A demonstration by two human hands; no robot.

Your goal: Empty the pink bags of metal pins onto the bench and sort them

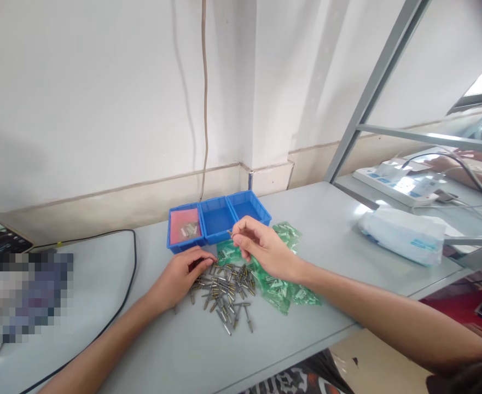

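A heap of several small metal pins (224,290) lies on the grey table (175,350). My left hand (181,276) rests on the heap's left edge, fingers curled down onto the pins. My right hand (261,246) hovers just above and right of the heap, thumb and forefinger pinched on one small pin (230,234). Under and beside my right wrist lie several green plastic bags (282,287). Behind the hands stand three joined blue bins (218,219); the left one holds a pink sheet with a few parts (185,227).
A black cable (121,306) loops over the table's left side. A white plastic bag (405,235) lies at the right, beside a grey metal frame (372,87). Another person's arm (466,169) shows at the far right, next to a white box (392,180).
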